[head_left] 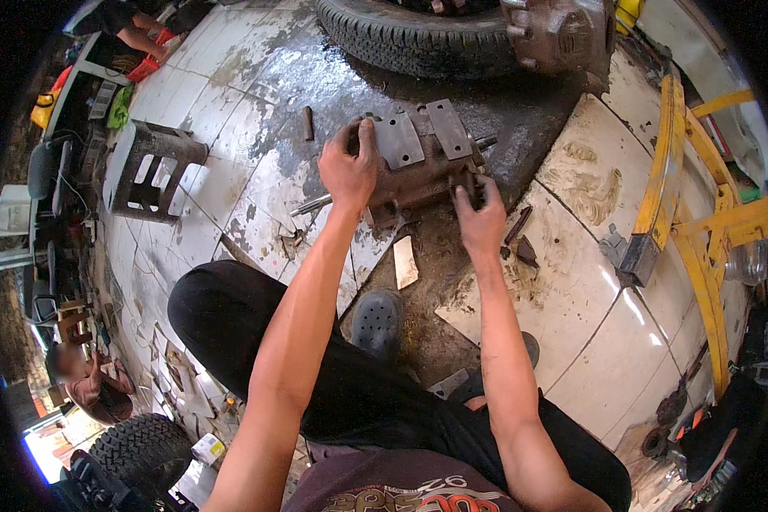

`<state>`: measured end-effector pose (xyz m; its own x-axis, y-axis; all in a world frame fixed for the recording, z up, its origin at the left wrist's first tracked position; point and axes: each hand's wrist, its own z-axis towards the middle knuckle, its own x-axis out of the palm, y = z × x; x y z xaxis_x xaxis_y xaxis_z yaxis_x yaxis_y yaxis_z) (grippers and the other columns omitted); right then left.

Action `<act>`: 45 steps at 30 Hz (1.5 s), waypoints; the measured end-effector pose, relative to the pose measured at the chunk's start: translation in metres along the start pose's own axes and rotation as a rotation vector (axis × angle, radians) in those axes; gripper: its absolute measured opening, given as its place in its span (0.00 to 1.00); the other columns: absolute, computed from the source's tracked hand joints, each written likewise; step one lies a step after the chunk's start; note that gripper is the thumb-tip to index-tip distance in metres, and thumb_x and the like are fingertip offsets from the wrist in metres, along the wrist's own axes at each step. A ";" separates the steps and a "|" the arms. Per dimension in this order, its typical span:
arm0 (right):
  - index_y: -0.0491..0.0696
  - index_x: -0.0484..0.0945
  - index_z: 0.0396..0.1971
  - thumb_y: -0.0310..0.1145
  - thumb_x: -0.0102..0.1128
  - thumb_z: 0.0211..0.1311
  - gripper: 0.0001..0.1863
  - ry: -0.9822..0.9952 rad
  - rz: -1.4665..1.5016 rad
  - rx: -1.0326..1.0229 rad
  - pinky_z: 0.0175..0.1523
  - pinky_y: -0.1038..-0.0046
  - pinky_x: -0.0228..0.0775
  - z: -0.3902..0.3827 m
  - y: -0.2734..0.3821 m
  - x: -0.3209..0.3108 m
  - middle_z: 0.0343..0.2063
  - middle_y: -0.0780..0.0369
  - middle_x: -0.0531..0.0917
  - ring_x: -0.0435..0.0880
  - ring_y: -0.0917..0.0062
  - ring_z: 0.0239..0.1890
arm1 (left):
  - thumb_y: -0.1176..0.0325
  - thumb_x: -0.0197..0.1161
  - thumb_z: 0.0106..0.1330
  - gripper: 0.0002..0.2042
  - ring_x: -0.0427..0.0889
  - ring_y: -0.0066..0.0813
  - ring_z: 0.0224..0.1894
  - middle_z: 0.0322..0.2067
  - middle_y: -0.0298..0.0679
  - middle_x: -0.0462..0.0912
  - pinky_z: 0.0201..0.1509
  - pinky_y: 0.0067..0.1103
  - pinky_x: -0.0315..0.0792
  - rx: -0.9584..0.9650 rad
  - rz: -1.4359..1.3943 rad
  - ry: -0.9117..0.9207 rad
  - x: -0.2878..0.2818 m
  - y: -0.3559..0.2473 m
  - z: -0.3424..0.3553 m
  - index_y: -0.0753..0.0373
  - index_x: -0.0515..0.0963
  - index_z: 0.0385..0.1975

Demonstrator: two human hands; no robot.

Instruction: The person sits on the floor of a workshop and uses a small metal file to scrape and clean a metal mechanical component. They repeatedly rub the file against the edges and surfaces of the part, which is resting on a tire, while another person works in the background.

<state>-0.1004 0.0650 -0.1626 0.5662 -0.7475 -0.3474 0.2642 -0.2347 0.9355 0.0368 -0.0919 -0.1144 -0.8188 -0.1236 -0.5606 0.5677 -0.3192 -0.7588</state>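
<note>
A grimy brown metal housing [427, 182] lies on the dark oily floor in front of me. Two flat grey metal plates with holes, a left plate [398, 141] and a right plate [450, 130], rest on top of it. A shiny shaft [311, 205] sticks out at its left end. My left hand [348, 166] is closed on the housing's upper left edge, its fingertips partly hidden. At the lower right side my right hand [481, 216] has curled fingers around something dark; what they grip cannot be made out against the housing.
A large tire [418, 47] and a brown metal casing [559, 38] stand beyond the housing. Left is a plastic stool [158, 171], right a yellow metal stand [666, 171]. A small rod [307, 124] and a cardboard scrap [405, 262] lie nearby. Another person [98, 384] sits far left.
</note>
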 end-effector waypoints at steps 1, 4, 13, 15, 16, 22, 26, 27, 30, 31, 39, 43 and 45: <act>0.39 0.78 0.44 0.32 0.66 0.62 0.15 0.015 -0.008 -0.020 0.50 0.62 0.74 -0.003 0.005 0.004 0.38 0.48 0.86 0.85 0.53 0.43 | 0.51 0.62 0.69 0.18 0.85 0.46 0.43 0.38 0.44 0.88 0.50 0.33 0.75 0.002 -0.005 -0.004 0.001 0.002 0.000 0.60 0.87 0.42; 0.40 0.77 0.48 0.28 0.68 0.58 0.18 0.035 -0.067 -0.093 0.50 0.59 0.74 -0.010 -0.002 0.018 0.38 0.48 0.85 0.84 0.51 0.43 | 0.50 0.63 0.67 0.19 0.84 0.44 0.44 0.39 0.43 0.88 0.52 0.33 0.73 0.017 -0.031 -0.017 0.006 0.003 0.002 0.60 0.86 0.41; 0.40 0.81 0.38 0.28 0.70 0.53 0.14 0.070 -0.108 0.072 0.47 0.57 0.74 -0.007 0.007 0.024 0.35 0.48 0.86 0.85 0.49 0.41 | 0.49 0.66 0.66 0.20 0.83 0.42 0.46 0.40 0.43 0.87 0.55 0.33 0.71 0.072 -0.011 -0.040 0.007 0.003 -0.002 0.61 0.85 0.41; 0.40 0.81 0.38 0.29 0.70 0.53 0.14 0.067 -0.118 0.070 0.46 0.57 0.75 -0.006 0.010 0.024 0.35 0.48 0.86 0.85 0.49 0.41 | 0.51 0.67 0.66 0.21 0.85 0.43 0.45 0.40 0.49 0.87 0.52 0.31 0.75 0.105 0.026 -0.029 0.006 0.002 -0.003 0.66 0.84 0.43; 0.40 0.81 0.38 0.29 0.70 0.53 0.14 0.062 -0.137 0.053 0.46 0.57 0.75 -0.005 0.011 0.024 0.35 0.48 0.86 0.85 0.49 0.41 | 0.51 0.68 0.66 0.21 0.84 0.43 0.45 0.40 0.48 0.87 0.53 0.32 0.75 0.119 0.031 -0.037 0.006 0.001 -0.003 0.66 0.84 0.43; 0.41 0.81 0.39 0.30 0.69 0.53 0.15 0.080 -0.194 -0.022 0.47 0.55 0.75 -0.006 0.011 0.028 0.36 0.47 0.85 0.84 0.47 0.42 | 0.52 0.68 0.65 0.21 0.83 0.44 0.45 0.39 0.46 0.86 0.53 0.32 0.74 0.163 0.070 -0.053 0.007 0.001 -0.005 0.66 0.83 0.45; 0.41 0.80 0.39 0.31 0.67 0.53 0.14 0.095 -0.261 -0.104 0.47 0.53 0.75 -0.010 0.014 0.035 0.37 0.47 0.84 0.83 0.46 0.42 | 0.53 0.69 0.65 0.20 0.82 0.45 0.45 0.39 0.45 0.86 0.53 0.33 0.73 0.200 0.092 -0.078 0.008 0.006 -0.006 0.65 0.83 0.43; 0.41 0.80 0.38 0.31 0.67 0.53 0.14 0.101 -0.276 -0.113 0.47 0.52 0.75 -0.012 0.017 0.035 0.37 0.47 0.84 0.83 0.46 0.41 | 0.53 0.69 0.64 0.19 0.82 0.45 0.45 0.39 0.45 0.85 0.53 0.34 0.73 0.208 0.092 -0.084 0.010 0.005 -0.006 0.65 0.83 0.42; 0.40 0.79 0.36 0.32 0.67 0.52 0.14 0.130 -0.338 -0.131 0.46 0.50 0.76 -0.022 0.025 0.042 0.37 0.47 0.83 0.83 0.45 0.40 | 0.53 0.69 0.64 0.18 0.81 0.45 0.45 0.38 0.44 0.85 0.53 0.34 0.72 0.222 0.109 -0.080 0.012 0.006 -0.004 0.64 0.83 0.41; 0.40 0.79 0.35 0.32 0.67 0.51 0.14 0.146 -0.370 -0.131 0.45 0.50 0.76 -0.028 0.025 0.048 0.36 0.47 0.83 0.83 0.45 0.40 | 0.54 0.69 0.64 0.18 0.81 0.45 0.45 0.38 0.44 0.85 0.52 0.34 0.72 0.220 0.105 -0.080 0.013 0.006 -0.004 0.64 0.83 0.41; 0.41 0.81 0.36 0.33 0.71 0.50 0.15 0.038 -0.223 0.050 0.43 0.52 0.77 -0.005 0.015 0.034 0.32 0.47 0.86 0.85 0.48 0.37 | 0.54 0.69 0.65 0.17 0.82 0.45 0.44 0.38 0.44 0.85 0.52 0.34 0.73 0.219 0.073 -0.074 0.010 0.007 -0.004 0.63 0.83 0.41; 0.38 0.81 0.32 0.27 0.68 0.52 0.10 -0.021 -0.171 -0.010 0.42 0.57 0.76 -0.019 0.021 0.048 0.29 0.45 0.85 0.86 0.48 0.36 | 0.52 0.68 0.64 0.18 0.81 0.44 0.45 0.39 0.43 0.85 0.53 0.35 0.71 0.198 0.085 -0.079 0.014 0.006 -0.003 0.62 0.83 0.40; 0.38 0.81 0.32 0.28 0.69 0.51 0.11 0.047 -0.277 -0.045 0.42 0.56 0.77 -0.033 0.024 0.060 0.29 0.45 0.85 0.86 0.47 0.37 | 0.48 0.66 0.64 0.19 0.79 0.44 0.48 0.40 0.40 0.84 0.55 0.37 0.66 0.160 0.048 -0.071 0.015 0.009 -0.003 0.59 0.83 0.40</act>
<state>-0.0345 0.0356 -0.1633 0.5026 -0.6290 -0.5931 0.4474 -0.3978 0.8010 0.0296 -0.0938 -0.1303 -0.7981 -0.2066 -0.5659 0.5903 -0.4561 -0.6660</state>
